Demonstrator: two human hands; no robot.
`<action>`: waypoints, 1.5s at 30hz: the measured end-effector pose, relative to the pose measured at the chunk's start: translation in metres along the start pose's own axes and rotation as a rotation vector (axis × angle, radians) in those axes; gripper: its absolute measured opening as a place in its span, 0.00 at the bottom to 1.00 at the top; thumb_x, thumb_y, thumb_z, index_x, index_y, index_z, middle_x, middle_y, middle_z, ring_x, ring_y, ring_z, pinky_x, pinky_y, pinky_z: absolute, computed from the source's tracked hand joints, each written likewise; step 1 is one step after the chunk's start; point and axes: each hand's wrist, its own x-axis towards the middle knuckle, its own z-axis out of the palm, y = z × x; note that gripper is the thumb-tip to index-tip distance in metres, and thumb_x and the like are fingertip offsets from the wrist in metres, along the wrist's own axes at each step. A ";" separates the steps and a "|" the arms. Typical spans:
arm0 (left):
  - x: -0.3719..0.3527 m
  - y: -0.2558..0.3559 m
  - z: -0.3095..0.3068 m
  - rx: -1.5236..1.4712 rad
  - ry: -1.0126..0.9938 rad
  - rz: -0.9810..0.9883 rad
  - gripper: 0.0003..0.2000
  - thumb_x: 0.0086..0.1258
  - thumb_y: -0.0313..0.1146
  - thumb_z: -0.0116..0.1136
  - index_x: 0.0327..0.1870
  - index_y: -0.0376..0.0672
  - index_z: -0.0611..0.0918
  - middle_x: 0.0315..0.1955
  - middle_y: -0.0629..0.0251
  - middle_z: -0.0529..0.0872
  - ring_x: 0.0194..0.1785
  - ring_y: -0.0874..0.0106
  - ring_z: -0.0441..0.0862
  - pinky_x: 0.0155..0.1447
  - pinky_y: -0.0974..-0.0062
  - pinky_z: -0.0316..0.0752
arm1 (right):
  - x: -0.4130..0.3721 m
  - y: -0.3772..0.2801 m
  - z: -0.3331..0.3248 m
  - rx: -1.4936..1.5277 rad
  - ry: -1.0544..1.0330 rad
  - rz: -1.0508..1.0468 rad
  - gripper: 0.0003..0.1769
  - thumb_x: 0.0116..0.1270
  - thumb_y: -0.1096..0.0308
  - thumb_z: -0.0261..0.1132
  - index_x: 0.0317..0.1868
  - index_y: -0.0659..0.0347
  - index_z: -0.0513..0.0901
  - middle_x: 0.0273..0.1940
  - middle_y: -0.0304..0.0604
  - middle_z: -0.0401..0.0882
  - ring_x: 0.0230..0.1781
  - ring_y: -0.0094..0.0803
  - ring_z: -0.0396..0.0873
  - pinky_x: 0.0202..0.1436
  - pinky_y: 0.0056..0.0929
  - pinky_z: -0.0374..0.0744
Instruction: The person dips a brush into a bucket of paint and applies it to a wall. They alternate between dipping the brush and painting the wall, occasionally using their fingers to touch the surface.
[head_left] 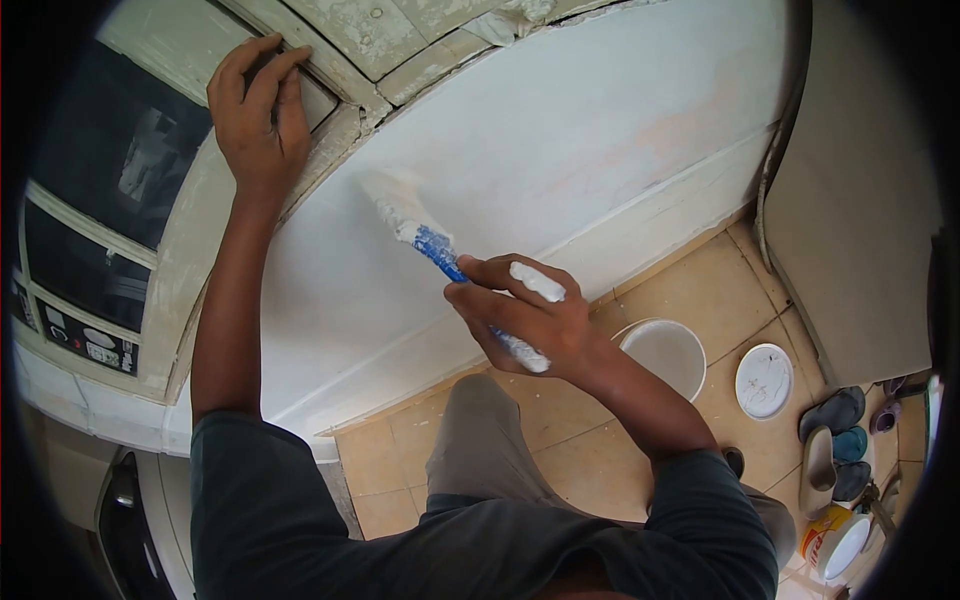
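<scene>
Smooth white wall (560, 150): right hand (525, 318) grips paint-caked brush (432, 246); left hand (255, 115) open on flaky frame (400, 40).

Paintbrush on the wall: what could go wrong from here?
1. The paint-covered paintbrush in the right hand could drip onto the tiled floor; the bucket sits off to one side.
2. Its bristles work close to the window frame where the left hand rests, so paint may smear it.
</scene>
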 end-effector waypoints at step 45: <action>-0.006 -0.033 -0.002 0.164 -0.171 0.037 0.13 0.76 0.28 0.52 0.55 0.48 0.87 0.57 0.62 0.84 0.64 0.66 0.77 0.67 0.71 0.69 | -0.048 0.024 -0.240 -0.369 -0.392 1.285 0.09 0.58 0.68 0.71 0.38 0.62 0.89 0.34 0.44 0.87 0.33 0.31 0.85 0.39 0.30 0.82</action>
